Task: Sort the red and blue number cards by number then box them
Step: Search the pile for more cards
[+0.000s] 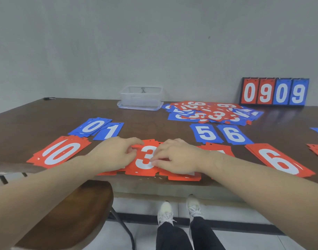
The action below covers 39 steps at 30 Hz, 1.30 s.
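My table (46,112) is dark, glossy wood; the cards (215,114) at upper right look like smooth plastic, the box (141,97) clear plastic.

Reads 0909 on the scoreboard (274,92). Blue piles marked 0 (92,126), 1 (110,131), 5 (205,132), 6 (233,134). Red piles marked 0 (61,151), 3 (146,158), 6 (279,160). In the mixed heap (214,112), a red 3 on top.
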{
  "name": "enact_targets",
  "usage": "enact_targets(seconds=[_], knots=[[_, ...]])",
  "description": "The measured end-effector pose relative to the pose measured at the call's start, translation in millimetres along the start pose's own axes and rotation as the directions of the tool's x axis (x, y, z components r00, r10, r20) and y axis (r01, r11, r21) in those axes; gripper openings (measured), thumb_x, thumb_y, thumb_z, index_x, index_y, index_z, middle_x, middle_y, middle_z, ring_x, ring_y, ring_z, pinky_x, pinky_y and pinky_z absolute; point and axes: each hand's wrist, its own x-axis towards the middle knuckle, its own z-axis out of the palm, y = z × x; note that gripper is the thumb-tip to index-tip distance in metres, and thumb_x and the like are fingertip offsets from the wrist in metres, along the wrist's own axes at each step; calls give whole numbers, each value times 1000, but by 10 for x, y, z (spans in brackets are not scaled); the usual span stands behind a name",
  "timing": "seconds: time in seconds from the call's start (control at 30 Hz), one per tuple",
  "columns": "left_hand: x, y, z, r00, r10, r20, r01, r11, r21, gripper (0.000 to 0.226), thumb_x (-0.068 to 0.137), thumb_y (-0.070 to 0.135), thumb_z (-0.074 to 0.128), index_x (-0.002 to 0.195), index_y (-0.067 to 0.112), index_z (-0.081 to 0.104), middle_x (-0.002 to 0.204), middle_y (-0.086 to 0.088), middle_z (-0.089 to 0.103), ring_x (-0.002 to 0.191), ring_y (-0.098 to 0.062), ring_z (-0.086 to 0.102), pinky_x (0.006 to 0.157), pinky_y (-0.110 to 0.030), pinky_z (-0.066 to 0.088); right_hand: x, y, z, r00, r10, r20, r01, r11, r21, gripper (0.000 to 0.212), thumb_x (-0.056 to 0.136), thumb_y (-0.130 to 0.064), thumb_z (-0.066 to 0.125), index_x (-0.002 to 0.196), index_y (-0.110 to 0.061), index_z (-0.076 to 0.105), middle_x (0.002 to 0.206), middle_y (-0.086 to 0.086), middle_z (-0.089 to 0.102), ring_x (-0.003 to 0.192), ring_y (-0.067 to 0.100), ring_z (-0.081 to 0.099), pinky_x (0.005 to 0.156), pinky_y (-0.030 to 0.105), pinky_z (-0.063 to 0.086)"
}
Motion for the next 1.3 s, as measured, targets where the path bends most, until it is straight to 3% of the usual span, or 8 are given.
enact_targets(seconds=[0.07, 0.27, 0.53, 0.67, 0.77, 1.0, 1.17, 1.3], knots=[[19, 11, -34, 1000, -1, -19, 2, 1000, 15, 36, 101, 33, 44, 135, 45, 50, 108, 15, 72, 70, 11, 56, 58, -11, 37, -20, 4, -29, 1000, -8, 6, 8, 1000, 18, 37, 105, -52, 38, 130, -43, 63, 141, -22, 54, 133, 11, 39, 113, 40, 27], [207, 150, -162, 999, 1, -32, -2, 1000, -20, 36, 99, 29, 48, 133, 40, 55, 131, 23, 61, 119, -5, 58, 94, -26, 48, -114, 227, -241, 994, 19, -106, -9, 996, 93, 33, 103, -51, 45, 126, -39, 65, 130, -20, 62, 125, 11, 48, 110, 43, 37], [909, 478, -65, 990, 129, -52, -126, 991, 52, 34, 98, 33, 49, 131, 38, 58, 127, 17, 64, 116, -11, 58, 94, -31, 47, -423, 1032, -490, 964, 224, -145, -203, 968, 145, 30, 104, -41, 49, 128, -32, 65, 133, -16, 61, 122, 4, 47, 109, 29, 36], [1442, 694, 106, 985, 164, -53, -164, 986, -5, 33, 98, 32, 51, 130, 35, 60, 129, 16, 63, 117, -10, 57, 97, -30, 46, -579, 1529, -460, 937, 323, -132, -302, 940, 159, 32, 104, -44, 48, 129, -32, 63, 133, -13, 61, 105, -5, 50, 96, 26, 39], [1883, 859, 269, 985, 163, -50, -166, 984, -61, 34, 99, 35, 50, 132, 36, 58, 130, 16, 63, 114, -11, 58, 95, -28, 46, -655, 1913, -425, 902, 402, -159, -376, 910, 174, 32, 102, -46, 48, 128, -34, 63, 130, -12, 63, 116, 9, 56, 101, 32, 45], [2941, 1053, 672, 990, 125, -63, -134, 978, -158, 39, 100, 36, 51, 139, 32, 52, 142, 8, 55, 124, -15, 54, 101, -31, 44, -528, 2827, -332, 818, 544, -186, -501, 833, 235, 29, 102, -43, 52, 128, -34, 62, 132, -14, 61, 123, 9, 53, 102, 28, 45], [3546, 1022, 934, 988, 84, -128, -98, 989, -113, 51, 100, 39, 53, 148, 27, 42, 154, 3, 45, 139, -18, 42, 110, -35, 38, -263, 3289, -260, 770, 618, -157, -574, 779, 251, 46, 97, -55, 56, 137, -33, 55, 141, -9, 57, 127, 12, 51, 103, 30, 46], [3933, 970, 1039, 985, -8, -172, -16, 990, -137, 59, 98, 43, 54, 151, 27, 33, 148, -2, 51, 130, -25, 52, 101, -41, 49, -24, 3582, -194, 728, 680, -87, -633, 715, 297, 83, 79, -78, 60, 148, -36, 42, 149, -9, 50, 132, 16, 49, 106, 36, 47]])
